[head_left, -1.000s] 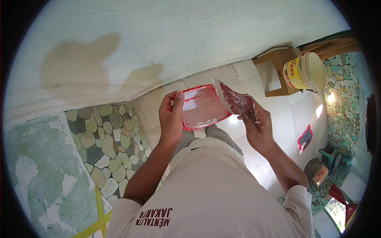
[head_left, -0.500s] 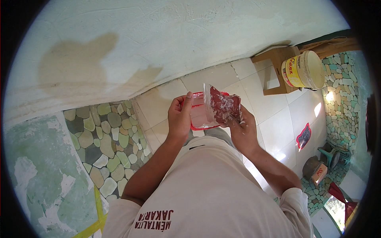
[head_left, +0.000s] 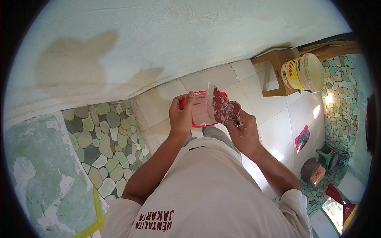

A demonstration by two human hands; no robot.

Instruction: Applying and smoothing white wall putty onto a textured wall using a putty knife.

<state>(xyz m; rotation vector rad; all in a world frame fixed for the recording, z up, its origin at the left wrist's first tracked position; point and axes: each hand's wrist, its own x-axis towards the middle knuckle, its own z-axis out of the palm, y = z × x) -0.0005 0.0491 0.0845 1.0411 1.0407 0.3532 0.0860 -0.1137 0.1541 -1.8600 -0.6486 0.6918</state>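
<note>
My left hand [head_left: 181, 116] grips a shallow red tray [head_left: 201, 121] holding pale putty, tilted in front of my chest. My right hand [head_left: 243, 131] holds a flat dark red scraper [head_left: 221, 106] smeared with white putty, its blade pressed edge-on against the tray's contents. Both hands are close together, above white floor tiles and just below a pale green plastered wall [head_left: 166, 43].
A white and yellow bucket [head_left: 303, 73] sits on a small wooden stool [head_left: 278, 65] at the upper right. A pebble-stone panel [head_left: 103, 139] lines the wall base at left. A small red object [head_left: 302, 137] lies on the tiles, with tins and clutter at lower right.
My right hand has brought the scraper from beside the tray onto it, and both hands have drawn together slightly lower.
</note>
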